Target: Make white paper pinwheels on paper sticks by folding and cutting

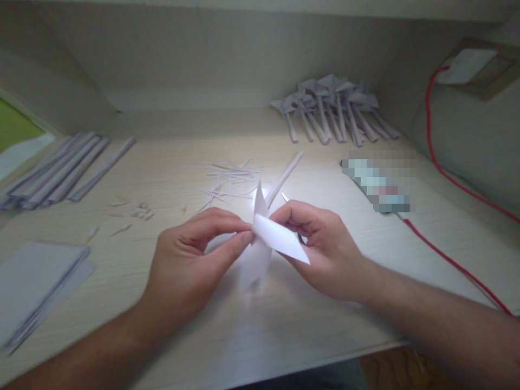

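Between my hands is a white paper pinwheel (282,238), its folded blades spread out. My left hand (199,254) is closed in a pinch, thumb and forefinger at the pinwheel's left side near its middle. From the other side my right hand (325,246) grips the pinwheel, its fingertips partly hidden behind a blade. Beyond them lies a rolled paper stick (286,176); its near end is hidden by the pinwheel. A small metal tip (285,198) shows just past my right hand, belonging to a tool mostly covered by that hand. Thin paper strips (231,181) are scattered behind my left hand.
Finished pinwheels on sticks (337,108) are heaped at the back right. Rolled paper sticks (60,168) lie at the left, above stacked paper sheets (44,287). Small cotton-swab-like pieces (142,210) are scattered nearby. A blurred-out device (376,184) trails a red cable (455,271).
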A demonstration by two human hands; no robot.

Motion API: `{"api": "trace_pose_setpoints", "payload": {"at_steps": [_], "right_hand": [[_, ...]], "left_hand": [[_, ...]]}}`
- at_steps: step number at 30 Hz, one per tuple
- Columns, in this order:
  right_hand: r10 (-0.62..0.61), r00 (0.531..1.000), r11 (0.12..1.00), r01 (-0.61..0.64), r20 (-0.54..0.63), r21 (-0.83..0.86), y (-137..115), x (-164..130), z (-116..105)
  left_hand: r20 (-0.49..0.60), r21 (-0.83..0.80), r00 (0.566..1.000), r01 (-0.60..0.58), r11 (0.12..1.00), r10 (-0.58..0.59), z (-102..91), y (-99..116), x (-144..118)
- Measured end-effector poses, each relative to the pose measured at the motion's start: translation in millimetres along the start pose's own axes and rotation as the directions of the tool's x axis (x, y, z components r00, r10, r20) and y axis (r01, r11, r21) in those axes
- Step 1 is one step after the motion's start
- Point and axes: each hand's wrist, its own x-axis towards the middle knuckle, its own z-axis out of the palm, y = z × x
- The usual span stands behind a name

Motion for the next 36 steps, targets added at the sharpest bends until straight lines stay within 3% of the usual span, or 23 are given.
{"api": "trace_pose_setpoints", "payload": {"at_steps": [11, 19, 22, 27, 36], "right_hand": [[0.031, 0.999, 0.999, -0.031, 0.027, -0.01, 11, 1, 5], [0.029, 0.999, 0.994, -0.032, -0.023, -0.106, 13, 2, 5], [-0.03, 0.999, 0.989, 0.024, -0.039, -0.147, 10, 1, 4], [-0.116, 0.993, 0.979, 0.109, -0.032, -0.171, 4, -2, 1], [-0.096, 0.995, 0.979, 0.101, 0.039, -0.176, 5, -1, 2]], "left_hand": [[0.134, 0.05, 0.99, 0.045, 0.998, -0.052, 5.6, -8, 4], [0.117, -0.181, 0.983, 0.162, 0.97, -0.143, 2.4, -15, 2], [0.059, -0.208, 0.994, 0.098, 0.973, -0.087, 2.7, -16, 1], [-0.006, -0.116, 1.0, -0.007, 0.993, 0.007, 3.5, -12, 0], [0.118, 0.109, 0.971, -0.219, 0.97, 0.206, -3.1, -12, 3]]}}
